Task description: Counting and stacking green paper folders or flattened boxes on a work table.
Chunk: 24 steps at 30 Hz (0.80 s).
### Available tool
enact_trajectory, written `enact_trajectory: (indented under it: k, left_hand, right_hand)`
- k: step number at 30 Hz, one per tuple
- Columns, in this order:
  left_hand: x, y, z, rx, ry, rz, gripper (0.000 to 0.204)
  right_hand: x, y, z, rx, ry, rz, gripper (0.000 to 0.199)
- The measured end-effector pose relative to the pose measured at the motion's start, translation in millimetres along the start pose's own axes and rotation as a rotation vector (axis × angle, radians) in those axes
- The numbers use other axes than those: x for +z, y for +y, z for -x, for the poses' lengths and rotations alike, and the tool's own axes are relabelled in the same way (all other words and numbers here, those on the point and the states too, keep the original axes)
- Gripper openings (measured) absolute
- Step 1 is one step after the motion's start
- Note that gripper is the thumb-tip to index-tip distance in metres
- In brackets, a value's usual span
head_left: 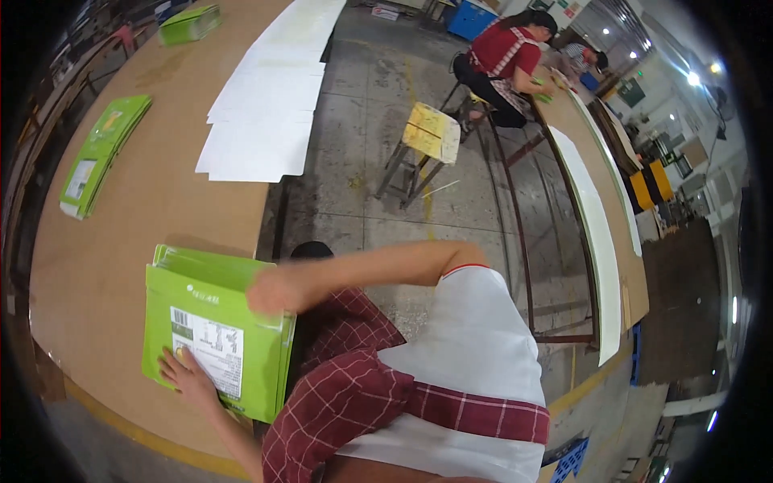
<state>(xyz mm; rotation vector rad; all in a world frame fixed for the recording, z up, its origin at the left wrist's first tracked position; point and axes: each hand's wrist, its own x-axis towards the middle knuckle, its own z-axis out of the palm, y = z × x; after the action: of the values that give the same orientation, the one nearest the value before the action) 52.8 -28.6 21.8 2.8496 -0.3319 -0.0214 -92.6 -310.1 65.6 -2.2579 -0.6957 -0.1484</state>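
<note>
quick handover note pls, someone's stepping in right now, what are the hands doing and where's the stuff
Left hand: flat, fingers spread on the green flat-folded cartons at the near table edge.
Right hand: blurred at the stack's upper right edge; grip unclear.
Elsewhere on the brown table: a second green carton stack at far left, a third green stack at the far end, and white sheets laid in overlapping rows along the right edge.
Done: near stack gathered, looks roughly squared.
Left: cannot tell; the other stacks lie untouched.

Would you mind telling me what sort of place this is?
Probably a packaging workshop: a long brown worktable holds green flat cartons and white sheets, and another person sits at a second bench.
</note>
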Motion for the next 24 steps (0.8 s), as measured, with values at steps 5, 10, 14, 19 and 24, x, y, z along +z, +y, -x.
enact_trajectory:
  k: [5, 10, 14, 19, 24]
  left_hand:
    - [11.1, 8.9, -6.0, 0.074, 0.017, 0.090, 0.058]
    - [13.0, 9.5, -9.0, 0.080, 0.021, 0.122, 0.057]
    - [5.6, 3.0, 0.4, 0.025, 0.030, 0.115, 0.056]
    - [10.5, 1.8, -7.4, 0.059, 0.042, 0.142, 0.055]
    - [3.6, 10.0, -4.4, 0.093, 0.011, 0.151, 0.056]
  right_hand:
    - [-97.1, 127.8, 46.9, 0.656, 0.438, 0.818, 0.069]
    - [-106.0, 161.8, 48.8, 1.209, 0.039, 0.590, 0.095]
    - [-87.8, 144.2, 41.9, 0.958, -0.234, 0.868, 0.072]
    - [-71.9, 155.0, 54.4, 0.697, 0.063, 0.964, 0.031]
    - [-39.5, 124.6, 31.5, 0.529, -0.055, 0.768, 0.040]
